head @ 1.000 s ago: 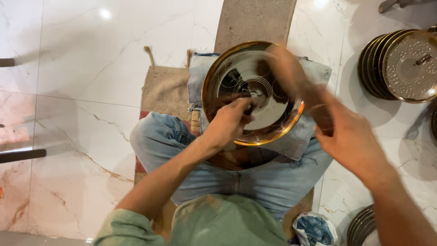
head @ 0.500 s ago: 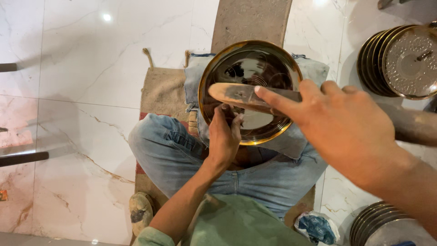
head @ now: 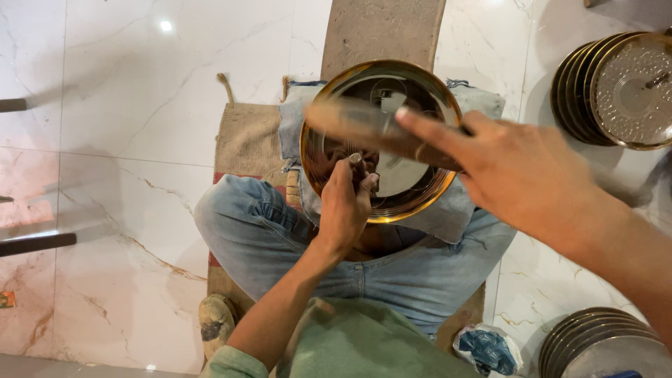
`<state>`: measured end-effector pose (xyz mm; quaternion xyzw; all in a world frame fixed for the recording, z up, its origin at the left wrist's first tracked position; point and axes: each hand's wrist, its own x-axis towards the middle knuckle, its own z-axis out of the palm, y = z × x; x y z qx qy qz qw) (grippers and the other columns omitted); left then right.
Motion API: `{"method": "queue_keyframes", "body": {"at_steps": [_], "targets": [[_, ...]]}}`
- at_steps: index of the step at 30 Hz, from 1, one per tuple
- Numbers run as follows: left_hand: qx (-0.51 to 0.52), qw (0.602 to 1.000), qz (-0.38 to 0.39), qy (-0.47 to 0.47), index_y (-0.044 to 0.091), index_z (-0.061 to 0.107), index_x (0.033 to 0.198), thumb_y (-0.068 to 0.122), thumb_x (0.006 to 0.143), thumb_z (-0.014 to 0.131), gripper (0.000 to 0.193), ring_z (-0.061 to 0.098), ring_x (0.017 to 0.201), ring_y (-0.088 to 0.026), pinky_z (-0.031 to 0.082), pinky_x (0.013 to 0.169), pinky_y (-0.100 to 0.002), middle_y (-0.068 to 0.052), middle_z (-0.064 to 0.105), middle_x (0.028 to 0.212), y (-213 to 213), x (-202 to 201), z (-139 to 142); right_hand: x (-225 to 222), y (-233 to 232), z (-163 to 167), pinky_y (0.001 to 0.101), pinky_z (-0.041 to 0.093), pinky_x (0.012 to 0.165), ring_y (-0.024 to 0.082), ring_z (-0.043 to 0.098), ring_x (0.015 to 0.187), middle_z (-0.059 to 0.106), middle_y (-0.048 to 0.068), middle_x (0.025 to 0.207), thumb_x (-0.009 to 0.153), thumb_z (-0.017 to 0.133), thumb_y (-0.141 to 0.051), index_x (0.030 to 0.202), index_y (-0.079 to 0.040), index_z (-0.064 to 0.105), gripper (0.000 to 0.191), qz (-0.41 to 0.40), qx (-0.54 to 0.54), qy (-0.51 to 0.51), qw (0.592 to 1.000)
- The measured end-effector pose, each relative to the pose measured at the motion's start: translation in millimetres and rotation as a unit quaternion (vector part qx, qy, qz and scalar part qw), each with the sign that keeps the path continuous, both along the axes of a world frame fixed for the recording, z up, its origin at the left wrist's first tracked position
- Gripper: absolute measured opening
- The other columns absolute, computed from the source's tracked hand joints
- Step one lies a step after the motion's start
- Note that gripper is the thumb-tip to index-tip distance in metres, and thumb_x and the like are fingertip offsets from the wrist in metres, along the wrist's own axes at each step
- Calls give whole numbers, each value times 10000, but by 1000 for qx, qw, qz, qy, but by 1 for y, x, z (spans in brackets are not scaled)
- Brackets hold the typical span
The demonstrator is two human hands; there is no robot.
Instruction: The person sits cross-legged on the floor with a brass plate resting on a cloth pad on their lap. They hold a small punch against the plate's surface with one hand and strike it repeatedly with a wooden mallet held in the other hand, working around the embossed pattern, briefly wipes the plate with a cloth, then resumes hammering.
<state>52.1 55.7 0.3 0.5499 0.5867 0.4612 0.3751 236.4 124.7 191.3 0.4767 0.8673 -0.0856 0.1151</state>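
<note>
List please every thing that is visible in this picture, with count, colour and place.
Round metal plate: one, golden rim, mirror centre, on the lap.
Small punch tool: one, dark, on the plate.
Hammer-like tool: one, brown, blurred, above the plate.
Plate stacks: two, silver-brass, upper right and lower right.
Burlap mat: one, tan, on the marble floor.
Crumpled bag: one, blue-white, by the knee.
Left hand: holds the punch.
Right hand: holds the blurred tool.

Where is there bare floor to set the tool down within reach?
Free: the white marble floor left of the burlap mat, and a strip between the round brass plate and the stacked plates at upper right. Crowded: the lap, where the left hand holds a small punch and the right hand swings a blurred tool.
</note>
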Motion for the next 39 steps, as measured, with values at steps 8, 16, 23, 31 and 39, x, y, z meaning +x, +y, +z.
{"method": "queue_keyframes", "body": {"at_steps": [8, 16, 23, 31, 39], "targets": [[-5, 992, -127, 23, 5, 573, 1193, 61, 954, 693, 273, 695, 873, -379, 554, 742, -435, -190, 657, 1019, 19, -9, -1, 33, -18, -10, 404, 606, 651, 279, 707, 718, 662, 73, 964, 932, 638, -212, 1640, -391, 258, 823, -91, -26, -94, 991], [51, 924, -364, 102, 30, 616, 1255, 111, 923, 719, 357, 675, 1032, -403, 535, 862, -479, -180, 676, 1093, 54, -17, -4, 79, -85, -83, 438, 605, 751, 331, 726, 885, 682, 156, 1206, 842, 752, -159, 1560, -269, 424, 796, -194, 99, 166, 962], [89, 821, -554, 106, 39, 638, 1300, 137, 841, 760, 485, 680, 1039, -384, 533, 880, -465, -155, 705, 1151, 84, -7, -2, 59, -178, -166, 383, 579, 796, 321, 696, 924, 669, 188, 1058, 830, 791, -135, 1605, -129, 314, 910, -451, 72, 369, 809], [75, 746, -648, 138, 90, 682, 1266, 119, 802, 771, 474, 702, 1034, -339, 541, 847, -465, -110, 739, 1107, 94, 0, 10, 32, -233, -207, 403, 556, 855, 313, 728, 997, 681, 239, 1168, 810, 856, -44, 1591, -102, 336, 941, -403, 150, 200, 880], [-28, 820, -556, 131, 152, 584, 1406, 100, 899, 702, 523, 749, 1011, -286, 557, 873, -450, -105, 747, 1139, 100, -15, 17, 28, -218, -197, 340, 563, 843, 191, 706, 904, 728, 120, 1005, 820, 821, -72, 1649, -62, 254, 1004, -548, 21, 353, 758]]}}
